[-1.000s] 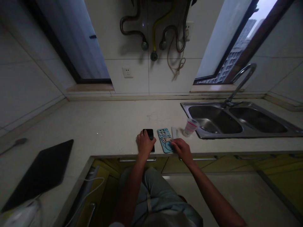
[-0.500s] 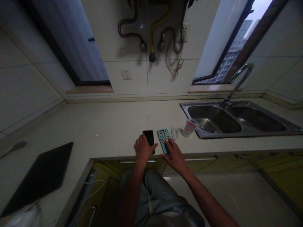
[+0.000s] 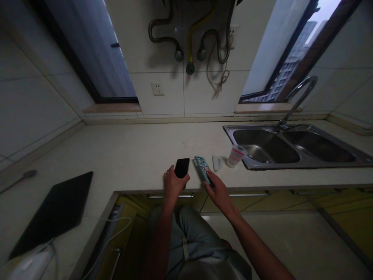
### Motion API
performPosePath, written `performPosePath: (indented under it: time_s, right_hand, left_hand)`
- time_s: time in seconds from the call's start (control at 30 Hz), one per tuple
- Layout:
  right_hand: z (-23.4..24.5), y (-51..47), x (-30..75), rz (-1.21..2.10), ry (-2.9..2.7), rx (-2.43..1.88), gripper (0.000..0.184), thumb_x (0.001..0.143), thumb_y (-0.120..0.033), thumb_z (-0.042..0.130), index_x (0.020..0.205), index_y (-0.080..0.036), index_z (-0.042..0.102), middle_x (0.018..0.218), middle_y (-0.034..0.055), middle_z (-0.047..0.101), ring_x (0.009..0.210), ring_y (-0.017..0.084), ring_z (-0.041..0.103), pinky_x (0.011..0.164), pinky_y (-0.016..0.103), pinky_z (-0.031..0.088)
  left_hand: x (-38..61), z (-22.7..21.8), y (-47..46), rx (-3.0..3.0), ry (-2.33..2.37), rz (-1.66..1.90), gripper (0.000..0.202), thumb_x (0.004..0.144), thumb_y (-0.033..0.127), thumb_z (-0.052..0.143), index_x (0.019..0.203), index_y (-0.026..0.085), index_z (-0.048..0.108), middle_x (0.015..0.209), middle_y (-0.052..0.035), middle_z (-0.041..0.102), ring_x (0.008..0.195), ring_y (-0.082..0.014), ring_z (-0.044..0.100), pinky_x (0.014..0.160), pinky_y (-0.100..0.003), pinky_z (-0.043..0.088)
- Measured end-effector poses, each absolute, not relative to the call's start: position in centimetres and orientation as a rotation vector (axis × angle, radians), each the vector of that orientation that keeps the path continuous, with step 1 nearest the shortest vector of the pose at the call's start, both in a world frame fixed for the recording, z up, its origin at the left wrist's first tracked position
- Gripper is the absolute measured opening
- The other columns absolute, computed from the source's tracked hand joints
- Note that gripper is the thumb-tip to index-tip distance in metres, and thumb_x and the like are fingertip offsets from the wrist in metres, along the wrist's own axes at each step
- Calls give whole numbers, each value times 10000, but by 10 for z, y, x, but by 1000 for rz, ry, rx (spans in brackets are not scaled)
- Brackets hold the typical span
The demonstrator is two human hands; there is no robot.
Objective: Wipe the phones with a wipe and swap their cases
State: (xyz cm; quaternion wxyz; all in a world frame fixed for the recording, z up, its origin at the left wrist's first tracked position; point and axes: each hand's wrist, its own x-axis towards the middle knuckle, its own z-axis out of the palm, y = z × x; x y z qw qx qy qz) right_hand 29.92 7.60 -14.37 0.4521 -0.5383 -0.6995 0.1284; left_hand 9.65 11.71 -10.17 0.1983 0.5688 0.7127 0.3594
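My left hand (image 3: 171, 183) grips a black phone (image 3: 182, 167) by its near end and holds it raised off the pale countertop (image 3: 131, 151), near the front edge. My right hand (image 3: 217, 191) holds a light blue phone case (image 3: 202, 168) with a cartoon print, tilted on its side just right of the phone. Both hands have their fingers closed round what they hold.
A small white piece (image 3: 216, 163) and a plastic cup (image 3: 236, 155) with a red label lie right of the case. A steel double sink (image 3: 291, 146) with a tall tap (image 3: 297, 101) is further right. A black board (image 3: 54, 212) sits at the left, with white cables (image 3: 113, 225) nearby.
Both hands went from resting on the phone and the case lying flat to gripping them. The phone and the case are now lifted and tilted off the counter.
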Motion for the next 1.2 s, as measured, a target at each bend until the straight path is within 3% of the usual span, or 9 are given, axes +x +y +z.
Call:
performPosePath:
  time_s: [0.1,0.17,0.27,0.33,0.57,0.77,1.0,1.1,1.2]
  right_hand:
    - [-139,76,295,519,-1451,-1302,421,964,-429,481,1269,-192,645,1363,143,615,1275,287,567,1075,493,456]
    - [-137,78,290,725,-1254,-1294,451,945,-489,490,1218,-182,675,1277,138,672,1178,288,626,959,456,535]
    - [-136,80,277,1100,-896,-1236,493,835,-567,617,1089,-158,723,1045,118,748,902,260,696,680,346,580]
    - [-135,77,264,1268,-653,-1134,470,732,-548,736,1008,-167,737,947,84,751,810,222,684,623,295,553]
    - [-137,41,211,1249,-293,-946,417,731,-442,783,1080,-245,669,1117,39,697,962,171,658,753,252,552]
    - [-143,40,201,1292,-283,-814,593,652,-232,802,1204,-236,583,1275,69,640,1031,177,657,945,331,525]
    - [-134,49,215,1378,-294,-706,633,593,-115,735,1195,-276,623,1378,36,571,1146,195,616,987,325,497]
    - [-129,47,223,1427,-332,-662,623,587,-128,744,1179,-295,646,1346,15,594,1154,194,608,980,317,493]
    - [-126,52,232,1477,-401,-670,431,676,-275,773,1097,-273,680,1174,18,682,1084,196,630,945,324,506]
  left_hand:
    - [101,-106,116,1335,1834,1219,752,610,436,803,1269,154,575,1227,-188,627,1160,-346,572,1001,-431,426]
    - [108,-107,115,1224,1747,1280,734,599,441,817,1242,162,598,1222,-177,634,1118,-321,600,971,-406,448]
    - [123,-104,112,1250,1724,1255,682,626,425,802,1228,169,612,1186,-149,655,1051,-282,626,928,-383,471]
    - [132,-101,110,1357,1771,1228,634,656,403,780,1227,182,617,1162,-124,664,1050,-267,621,933,-376,467]
    - [150,-90,109,1713,2020,1053,632,723,392,710,1256,68,609,1176,-193,632,1131,-318,547,1019,-413,403]
    - [150,-86,109,1740,2063,902,584,727,394,709,1237,125,616,1167,-188,618,1151,-328,539,996,-421,404]
    - [156,-85,101,1618,1886,972,621,801,384,670,1339,104,535,1316,-215,513,1216,-311,546,1001,-374,435]
    - [157,-82,99,1599,1836,986,663,797,364,677,1370,81,500,1348,-225,479,1253,-317,521,1042,-382,420]
    - [156,-81,96,1594,1805,1007,728,741,304,728,1384,70,479,1357,-226,466,1267,-324,502,1071,-401,404]
